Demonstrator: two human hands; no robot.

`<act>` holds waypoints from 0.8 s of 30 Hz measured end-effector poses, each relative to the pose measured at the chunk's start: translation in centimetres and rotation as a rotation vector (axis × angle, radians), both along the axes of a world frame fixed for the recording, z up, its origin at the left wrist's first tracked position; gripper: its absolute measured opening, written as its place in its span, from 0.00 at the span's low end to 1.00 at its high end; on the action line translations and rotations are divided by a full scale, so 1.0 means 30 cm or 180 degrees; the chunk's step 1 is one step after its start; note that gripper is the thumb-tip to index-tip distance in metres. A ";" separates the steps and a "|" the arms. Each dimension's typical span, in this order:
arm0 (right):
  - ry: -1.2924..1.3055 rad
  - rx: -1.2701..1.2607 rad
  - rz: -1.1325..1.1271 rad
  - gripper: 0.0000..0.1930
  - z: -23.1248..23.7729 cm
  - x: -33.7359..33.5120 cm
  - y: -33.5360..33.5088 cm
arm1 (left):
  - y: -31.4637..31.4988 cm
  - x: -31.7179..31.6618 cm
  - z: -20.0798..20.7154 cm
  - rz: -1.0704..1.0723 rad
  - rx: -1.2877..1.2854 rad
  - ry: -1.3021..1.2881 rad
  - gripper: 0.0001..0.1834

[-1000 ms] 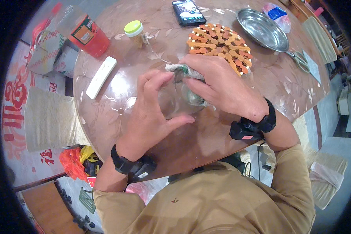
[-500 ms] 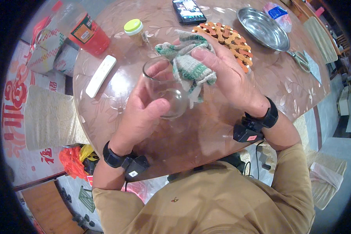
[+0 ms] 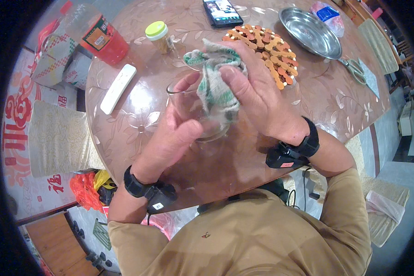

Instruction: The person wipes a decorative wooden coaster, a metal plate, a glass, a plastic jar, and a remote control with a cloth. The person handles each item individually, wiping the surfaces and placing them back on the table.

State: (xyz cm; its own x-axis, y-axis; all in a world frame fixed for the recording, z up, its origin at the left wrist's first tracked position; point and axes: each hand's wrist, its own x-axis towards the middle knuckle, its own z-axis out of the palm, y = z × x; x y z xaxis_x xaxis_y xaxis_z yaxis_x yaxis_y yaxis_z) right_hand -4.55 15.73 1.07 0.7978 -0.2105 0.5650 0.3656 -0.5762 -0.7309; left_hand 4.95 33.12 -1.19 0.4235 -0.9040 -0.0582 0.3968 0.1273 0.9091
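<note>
A clear glass cup [image 3: 185, 102] is tilted in my left hand [image 3: 172, 133], whose fingers wrap round its far side with the thumb on the near side. My right hand [image 3: 257, 89] grips a crumpled grey and green cloth [image 3: 218, 85], thumb on top. The cloth lies against the right side of the glass and hides part of it. Both hands are above the near middle of the table. Black straps with small boxes sit on both wrists.
On the brown table [image 3: 138, 179] stand a bottle of red drink [image 3: 106, 40], a lidded jar [image 3: 159, 37] and a white slim case [image 3: 118, 89]. Farther right lie a phone [image 3: 222, 13], a wooden trivet [image 3: 278, 57], a steel bowl [image 3: 310, 34] and scissors [image 3: 354, 72].
My right hand and the cloth have shifted left, closer against the glass, covering more of it. My left hand still holds the glass in nearly the same place.
</note>
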 end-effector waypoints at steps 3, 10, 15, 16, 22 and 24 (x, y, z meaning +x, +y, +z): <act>-0.0130 -0.0138 0.0141 0.21 -0.011 0.007 0.002 | -0.004 0.003 -0.022 0.0174 -0.0043 -0.0274 0.55; -0.0716 -0.0642 0.0102 0.23 -0.025 0.023 0.012 | 0.009 -0.006 0.032 0.0356 -0.0200 0.0591 0.53; -0.0264 0.0084 0.0162 0.23 -0.042 0.029 -0.006 | 0.012 0.002 0.042 0.0198 -0.0115 0.0386 0.55; -0.0126 0.0275 0.0210 0.23 -0.041 0.030 -0.007 | 0.014 0.004 0.036 0.0162 -0.0198 0.0352 0.55; 0.0195 -0.0579 0.0128 0.17 0.002 0.017 -0.044 | 0.035 0.074 0.034 0.0684 -0.0467 -0.0379 0.50; 0.0161 -0.0980 -0.0010 0.18 -0.011 0.023 -0.038 | 0.046 0.119 0.029 0.1004 -0.0568 -0.0764 0.46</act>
